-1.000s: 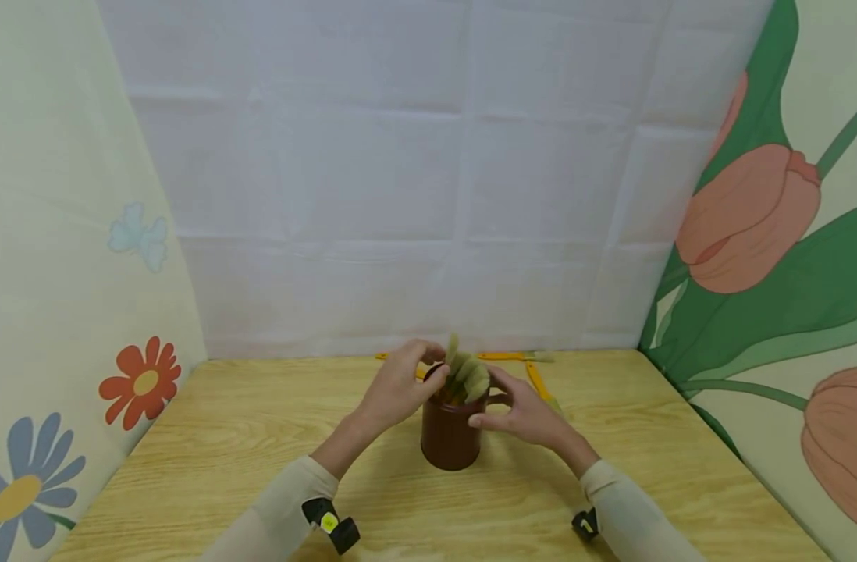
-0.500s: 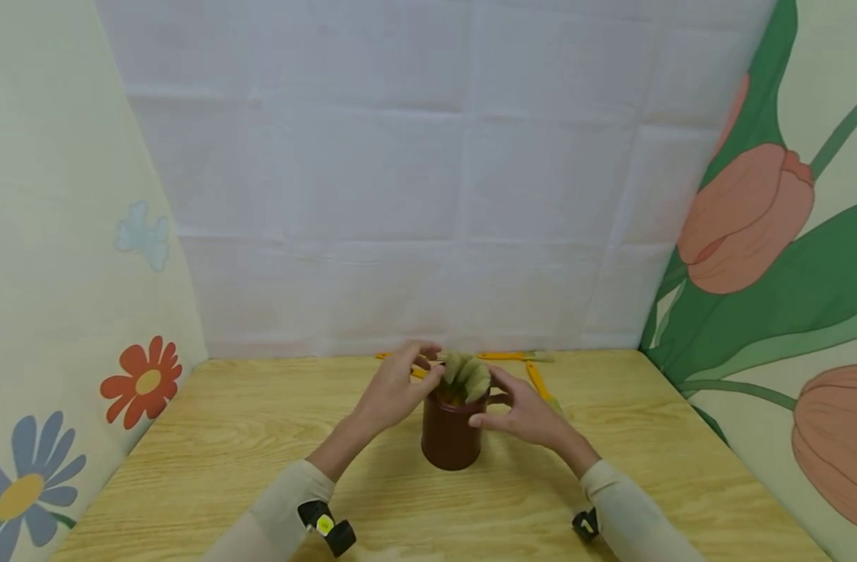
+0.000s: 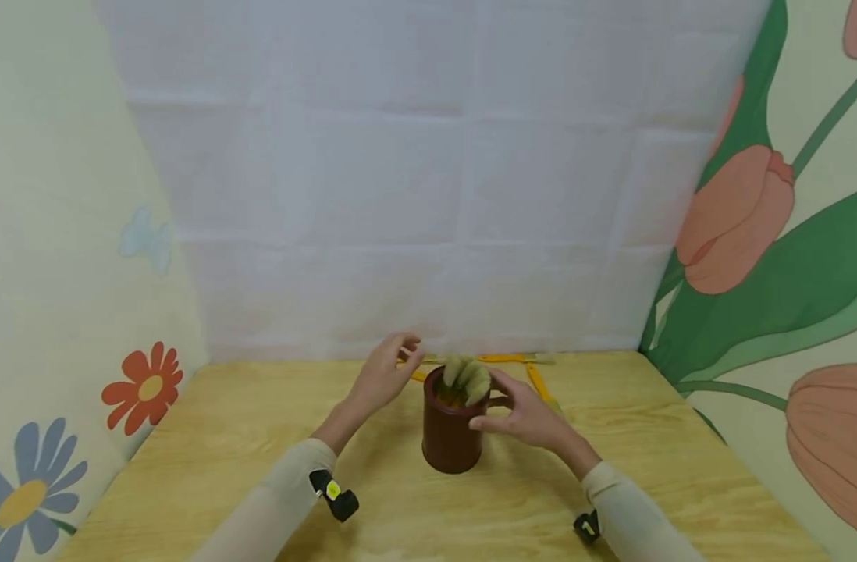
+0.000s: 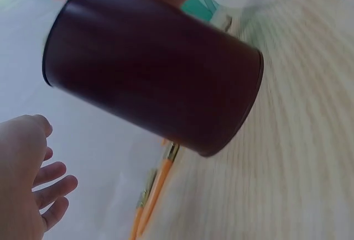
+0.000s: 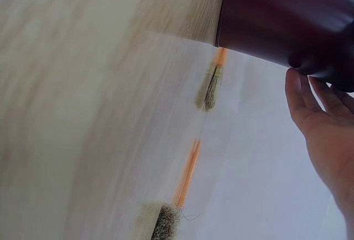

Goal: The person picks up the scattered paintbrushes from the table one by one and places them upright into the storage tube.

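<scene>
A dark brown mug (image 3: 452, 437) stands upright on the wooden table. Pale, tufted brush heads (image 3: 468, 379) poke out of its top, with orange showing lower down inside. My right hand (image 3: 518, 410) grips the mug at its right side by the handle, thumb across the front near the rim. To the left of the mug, my left hand (image 3: 386, 375) is held in the air with relaxed fingers and nothing in them. In the left wrist view a gap separates these fingers (image 4: 55, 190) from the mug (image 4: 155, 68).
Behind the mug, orange-handled brushes lie on the table: one along the back edge (image 3: 502, 358), another slanting to the right (image 3: 537, 380). More orange handles (image 3: 417, 375) show by the left hand. A white cloth (image 3: 414, 195) hangs behind, between flower-patterned side walls.
A brush beside my left fingers has sunk into the mug, and that hand has let go and drawn back to the left. My right hand keeps its hold on the mug.
</scene>
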Available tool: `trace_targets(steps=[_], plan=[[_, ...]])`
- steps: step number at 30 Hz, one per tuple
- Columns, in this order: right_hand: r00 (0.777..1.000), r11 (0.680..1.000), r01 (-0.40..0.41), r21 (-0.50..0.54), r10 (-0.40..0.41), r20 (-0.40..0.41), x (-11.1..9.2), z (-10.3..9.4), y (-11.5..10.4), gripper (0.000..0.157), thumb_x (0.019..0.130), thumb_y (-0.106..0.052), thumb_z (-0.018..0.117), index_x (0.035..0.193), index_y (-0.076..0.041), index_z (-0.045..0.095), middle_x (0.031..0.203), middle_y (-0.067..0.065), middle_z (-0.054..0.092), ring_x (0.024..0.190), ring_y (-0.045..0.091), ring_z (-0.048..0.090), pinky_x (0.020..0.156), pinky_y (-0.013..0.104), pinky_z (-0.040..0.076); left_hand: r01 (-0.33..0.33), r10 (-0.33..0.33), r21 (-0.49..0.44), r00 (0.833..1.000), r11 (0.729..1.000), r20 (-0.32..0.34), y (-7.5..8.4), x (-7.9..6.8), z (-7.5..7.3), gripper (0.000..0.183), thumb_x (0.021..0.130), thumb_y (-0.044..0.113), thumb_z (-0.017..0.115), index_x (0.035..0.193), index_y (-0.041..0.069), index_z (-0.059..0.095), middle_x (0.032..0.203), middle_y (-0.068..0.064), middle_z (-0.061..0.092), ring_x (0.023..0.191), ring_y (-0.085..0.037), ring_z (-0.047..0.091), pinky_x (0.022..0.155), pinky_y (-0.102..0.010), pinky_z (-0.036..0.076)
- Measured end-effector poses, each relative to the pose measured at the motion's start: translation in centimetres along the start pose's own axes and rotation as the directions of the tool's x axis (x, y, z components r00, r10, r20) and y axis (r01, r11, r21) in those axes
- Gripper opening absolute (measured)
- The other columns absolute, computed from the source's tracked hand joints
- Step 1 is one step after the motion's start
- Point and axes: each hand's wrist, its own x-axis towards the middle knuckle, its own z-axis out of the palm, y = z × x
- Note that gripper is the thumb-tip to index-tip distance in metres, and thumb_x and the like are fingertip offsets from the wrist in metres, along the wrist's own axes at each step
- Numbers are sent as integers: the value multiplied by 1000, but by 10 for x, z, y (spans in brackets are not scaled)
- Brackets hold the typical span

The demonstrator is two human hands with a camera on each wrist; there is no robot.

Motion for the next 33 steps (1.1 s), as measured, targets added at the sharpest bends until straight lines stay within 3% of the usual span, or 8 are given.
trace_targets(steps=[3,8,12,18,20,27,33], plan=[[1000,1000,-6,-12,6,2,1,0,1,79,93,-22,79,159,-23,35,151,1,47,132,21,51,101,41,48,12,-13,22,1000,1000,21,-13,7,4,35,106,29,58,132,6,61,121,-10,62,104,-25,63,87,-42,53],[1000,1000,-12,-8,12,-10,1,-3,1,81,92,-20,80,159,-22,34,154,3,44,134,23,50,102,43,48,-40,32,112,997,993,71,-35,22,21,34,106,23,59,132,2,61,125,-12,62,110,-28,62,92,-46,51],[999,999,-34,9,34,-2,0,-4,-1,81,92,-18,80,159,-23,33,155,1,42,135,21,48,103,42,47,-92,50,263,986,961,162,-45,30,37,32,103,23,64,128,4,64,126,-13,62,119,-33,57,99,-55,43],[999,999,-41,11,41,-27,-2,-2,-3,81,91,-10,80,159,-17,35,151,6,46,133,25,50,103,50,46,-250,82,447,928,859,363,-53,36,53,34,102,25,65,134,13,63,134,-11,59,127,-37,50,100,-62,36],[999,999,-41,3,41,-26,-3,-1,-7,82,91,-10,80,159,-13,34,151,9,46,133,27,50,103,53,45,-273,79,458,914,846,399,-56,36,56,36,103,24,64,137,13,62,135,-12,58,127,-37,49,99,-62,37],[998,998,-57,26,57,-10,-5,0,-35,81,91,-12,80,158,-5,33,150,13,47,133,30,49,104,58,41,-243,35,447,905,861,425,-60,33,60,45,100,27,68,142,15,61,139,-14,55,131,-41,46,99,-66,35],[997,997,-72,31,72,-19,-7,0,-37,83,92,-12,79,159,-5,31,153,15,43,135,33,47,105,60,40,-297,81,475,903,828,423,-61,34,61,44,99,26,70,141,18,63,126,-13,60,120,-39,54,95,-63,41]])
